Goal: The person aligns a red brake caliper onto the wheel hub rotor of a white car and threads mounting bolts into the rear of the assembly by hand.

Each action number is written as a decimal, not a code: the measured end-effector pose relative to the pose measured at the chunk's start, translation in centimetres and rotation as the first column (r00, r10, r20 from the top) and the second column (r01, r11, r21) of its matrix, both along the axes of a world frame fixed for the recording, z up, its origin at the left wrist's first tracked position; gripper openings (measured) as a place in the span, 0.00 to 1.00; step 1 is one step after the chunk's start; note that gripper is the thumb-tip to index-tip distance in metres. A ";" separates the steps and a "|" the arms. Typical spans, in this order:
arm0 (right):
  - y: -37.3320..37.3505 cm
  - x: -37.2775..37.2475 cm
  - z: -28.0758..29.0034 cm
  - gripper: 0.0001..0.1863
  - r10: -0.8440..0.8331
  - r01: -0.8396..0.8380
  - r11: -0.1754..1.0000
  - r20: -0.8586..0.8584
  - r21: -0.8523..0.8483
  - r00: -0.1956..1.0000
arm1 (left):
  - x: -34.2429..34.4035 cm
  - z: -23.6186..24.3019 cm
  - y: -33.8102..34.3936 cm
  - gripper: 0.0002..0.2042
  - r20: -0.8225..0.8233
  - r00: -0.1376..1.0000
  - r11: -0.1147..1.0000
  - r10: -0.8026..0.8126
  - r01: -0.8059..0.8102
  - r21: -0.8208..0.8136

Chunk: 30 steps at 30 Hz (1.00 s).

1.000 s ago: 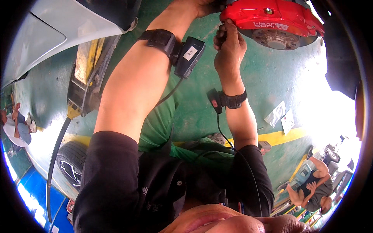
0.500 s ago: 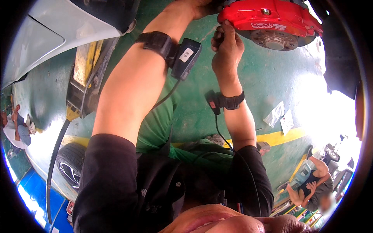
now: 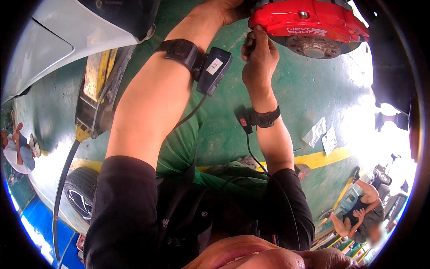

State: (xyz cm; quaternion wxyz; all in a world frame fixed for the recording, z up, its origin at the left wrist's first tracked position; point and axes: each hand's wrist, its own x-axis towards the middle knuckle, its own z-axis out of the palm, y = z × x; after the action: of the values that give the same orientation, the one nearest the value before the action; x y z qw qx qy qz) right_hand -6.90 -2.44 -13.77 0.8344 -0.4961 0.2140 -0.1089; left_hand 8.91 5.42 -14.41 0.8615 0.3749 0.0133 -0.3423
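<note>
A red brake caliper (image 3: pixel 309 20) sits over the brake disc with its round hub (image 3: pixel 313 46) at the top of the view. Just below the caliper's left end is my right hand (image 3: pixel 261 51), fingers curled and closed, with a fingertip against the caliper's lower edge. Whatever those fingers hold, if anything, is too dark and small to make out. My left hand (image 3: pixel 229 11) reaches up to the left of the caliper, next to dark parts at the upper edge. Its fingers are hidden there.
A yellow floor jack (image 3: pixel 96 85) with a long dark handle stands left, under a pale car body (image 3: pixel 67 40). A wheel (image 3: pixel 81 193) lies below it. Plastic bag (image 3: pixel 315 132) and paper sheet (image 3: pixel 329 140) lie on the floor right. Seated people are at both sides.
The caliper and my right hand appear slightly further left in the view. Both hands keep nearly the same places beside the caliper.
</note>
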 end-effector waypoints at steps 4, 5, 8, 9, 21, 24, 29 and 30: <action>0.1 -0.1 0.2 0.17 0.020 -0.020 1.000 -0.004 -0.015 1.000 | 0.7 -1.0 0.3 0.09 0.036 0.999 1.000 -0.005 0.005 0.007; 0.1 -0.1 0.1 0.17 0.023 -0.023 1.000 0.000 -0.016 1.000 | 0.8 -1.2 0.3 0.09 0.049 0.999 1.000 -0.014 0.013 0.002; -0.1 -0.1 0.0 0.17 0.024 -0.024 1.000 0.009 -0.019 1.000 | 0.9 -1.5 0.1 0.09 0.049 0.999 1.000 0.011 -0.012 0.023; -0.1 -0.1 0.0 0.17 0.021 -0.021 1.000 0.010 -0.022 1.000 | 0.8 -1.4 0.0 0.09 0.045 0.999 0.999 0.021 -0.023 0.029; -0.1 0.0 -0.1 0.16 0.007 -0.007 1.000 0.004 -0.027 1.000 | 0.7 -1.5 -0.3 0.08 0.036 0.995 0.991 0.091 -0.094 0.096; 0.0 -0.1 -0.1 0.16 0.011 -0.011 1.000 0.010 -0.023 1.000 | 0.6 -1.2 -0.2 0.08 0.049 0.995 0.994 0.084 -0.088 0.071; -0.1 0.0 -0.2 0.17 0.015 -0.015 1.000 0.019 -0.021 1.000 | 0.7 -1.0 -0.4 0.08 0.049 0.995 0.993 0.090 -0.094 0.077; -0.1 0.0 -0.2 0.17 0.016 -0.016 1.000 0.018 -0.020 1.000 | 0.7 -1.1 -0.4 0.08 0.050 0.994 0.991 0.094 -0.098 0.093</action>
State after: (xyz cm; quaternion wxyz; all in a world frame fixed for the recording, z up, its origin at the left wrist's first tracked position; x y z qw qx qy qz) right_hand -6.87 -2.57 -13.96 0.8321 -0.5052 0.2012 -0.1089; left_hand 9.60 5.02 -15.48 0.8581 0.4222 0.0282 -0.2908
